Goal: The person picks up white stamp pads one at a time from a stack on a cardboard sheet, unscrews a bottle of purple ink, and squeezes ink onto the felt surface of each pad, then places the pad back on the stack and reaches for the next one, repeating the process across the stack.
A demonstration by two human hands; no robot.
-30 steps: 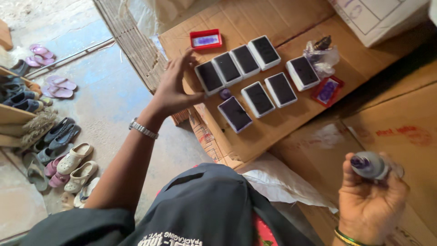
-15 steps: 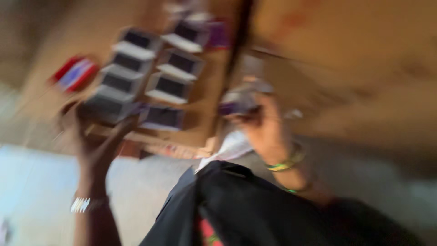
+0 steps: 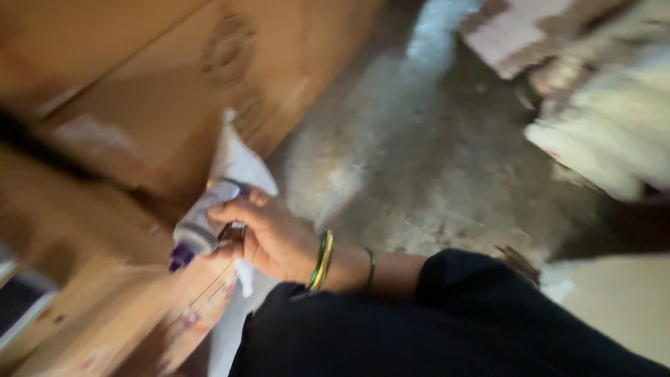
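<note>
Right hand (image 3: 276, 241): the only hand in view, low and left of centre, wrist turned so the back of the hand faces the camera.
Fingers (image 3: 234, 213): curled tight round the small bottle, thumb tucked under it; nothing else is in the grip.
Small bottle (image 3: 202, 223): pale, rounded body with a purple tip, lying tilted with the tip pointing down and left, just above the flattened cardboard.
Left hand: out of the picture, so its grip cannot be judged.
Wrist: 2 bangles (image 3: 323, 260) (green and gold, close together) sit just behind the hand, with 1 thinner green band further up the forearm.
Cardboard (image 3: 139, 105): big brown sheets and box sides fill the left half; the view is motion-blurred, so marks on them stay unreadable.
White bag (image 3: 241, 164): a pale plastic or cloth piece pokes out between the cardboard and the hand, touching the hand's far side.
Floor (image 3: 433, 167): grey, stained concrete across the middle, with pale sacks or bundles (image 3: 607, 132) well apart at the upper right.
Clothing: a black sleeve and lap (image 3: 447, 328) cover the bottom edge.
Progress: as a judgement, the bottle is in hand and capped or tip-closed as far as the blur lets me tell; no sign shows of its contents being applied to anything, so whatever use it has remains undone.
</note>
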